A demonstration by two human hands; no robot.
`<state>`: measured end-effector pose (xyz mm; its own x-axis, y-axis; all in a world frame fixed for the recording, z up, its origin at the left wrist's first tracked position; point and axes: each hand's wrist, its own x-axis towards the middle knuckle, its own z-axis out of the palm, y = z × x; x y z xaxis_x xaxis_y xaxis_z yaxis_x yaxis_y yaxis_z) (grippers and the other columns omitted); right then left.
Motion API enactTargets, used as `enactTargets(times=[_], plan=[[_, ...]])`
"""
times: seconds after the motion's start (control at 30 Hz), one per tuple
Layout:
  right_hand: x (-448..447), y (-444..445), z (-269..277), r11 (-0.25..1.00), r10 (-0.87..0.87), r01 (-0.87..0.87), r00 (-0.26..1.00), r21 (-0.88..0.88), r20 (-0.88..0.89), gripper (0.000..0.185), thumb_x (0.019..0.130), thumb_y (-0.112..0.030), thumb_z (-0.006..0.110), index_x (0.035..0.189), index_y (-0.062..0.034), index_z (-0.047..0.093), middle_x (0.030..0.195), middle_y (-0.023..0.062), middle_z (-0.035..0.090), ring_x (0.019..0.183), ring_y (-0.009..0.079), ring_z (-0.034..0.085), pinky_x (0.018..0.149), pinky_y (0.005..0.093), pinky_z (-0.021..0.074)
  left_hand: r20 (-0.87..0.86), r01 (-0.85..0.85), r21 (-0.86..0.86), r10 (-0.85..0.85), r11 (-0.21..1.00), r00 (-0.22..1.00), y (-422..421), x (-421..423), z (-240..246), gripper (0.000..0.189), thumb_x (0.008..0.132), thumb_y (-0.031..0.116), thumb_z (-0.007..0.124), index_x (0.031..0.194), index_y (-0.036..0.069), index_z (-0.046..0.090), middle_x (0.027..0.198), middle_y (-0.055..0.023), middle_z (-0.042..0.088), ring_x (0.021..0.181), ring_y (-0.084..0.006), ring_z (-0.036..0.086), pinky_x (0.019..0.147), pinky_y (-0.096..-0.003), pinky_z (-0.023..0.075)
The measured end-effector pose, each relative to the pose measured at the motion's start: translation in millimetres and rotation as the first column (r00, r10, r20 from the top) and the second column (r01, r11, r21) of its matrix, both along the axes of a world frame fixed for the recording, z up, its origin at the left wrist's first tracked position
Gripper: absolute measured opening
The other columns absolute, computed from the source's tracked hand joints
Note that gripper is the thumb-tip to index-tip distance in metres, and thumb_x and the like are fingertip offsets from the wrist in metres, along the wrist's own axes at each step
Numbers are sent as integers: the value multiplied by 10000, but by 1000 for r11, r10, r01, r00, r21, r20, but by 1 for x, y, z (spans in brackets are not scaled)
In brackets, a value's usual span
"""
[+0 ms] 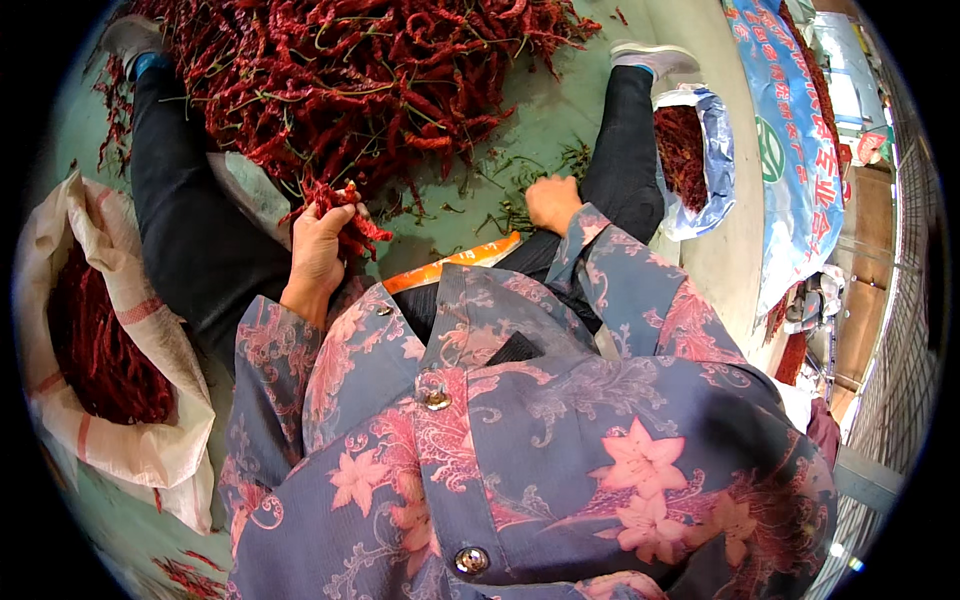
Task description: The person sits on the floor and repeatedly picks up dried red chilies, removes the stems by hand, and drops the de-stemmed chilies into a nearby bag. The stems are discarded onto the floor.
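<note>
A large heap of dried red chilli peppers (pixel 352 82), many with stalks on, lies on the greenish floor between my outstretched legs. At the heap's near edge, my left hand (pixel 315 244) pinches a small bunch of dried red chillies (pixel 366 229) between thumb and fingers. My right hand (pixel 553 204) is by my right knee, back uppermost and fingers curled under. It is beside a scatter of greenish chilli stalks (pixel 514 215); whether anything is inside it is hidden.
Left of me stands a white woven sack (pixel 180 450) of red chillies. Beyond my right leg is a plastic bag (pixel 720 202) with reddish contents. A blue printed sheet (pixel 787 97) bears writing. An orange-and-white strip (pixel 450 264) crosses my lap. Loose chillies (pixel 187 576) lie lower left.
</note>
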<state>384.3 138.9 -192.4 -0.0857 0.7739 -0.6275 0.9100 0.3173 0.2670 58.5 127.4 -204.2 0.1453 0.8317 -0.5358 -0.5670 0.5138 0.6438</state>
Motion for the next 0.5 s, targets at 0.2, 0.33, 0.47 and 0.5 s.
enactTargets(times=[0.2,0.33,0.47,0.5], plan=[[-22,45,-6,881,-207,446,662,157,-721,273,704,-154,543,920,13,561,885,202,581,846,375,545,740,446,428,-18,51,-23,-52,998,998,10,7,9,161,732,-31,552,883,3,505,695,-51,548,576,-143,519,557,-259,442],[-50,67,-21,704,-266,694,454,151,-850,314,710,-174,569,951,25,542,890,218,573,850,368,545,757,429,429,-96,85,-57,-90,995,991,9,9,12,208,706,-38,598,873,22,489,667,-36,519,531,-137,494,515,-256,420],[-51,86,-28,653,-370,757,348,25,-861,317,710,-161,564,972,17,552,893,225,582,852,377,547,748,433,430,-124,116,-74,-125,991,984,8,19,19,166,722,-17,597,843,34,496,666,-36,522,515,-137,485,511,-261,418],[-51,89,-28,650,-402,760,328,-13,-855,317,710,-155,560,978,14,554,894,227,585,853,381,548,744,435,430,-135,121,-77,-131,990,982,10,22,21,155,725,-12,597,835,35,499,664,-36,522,513,-136,484,511,-263,419]])
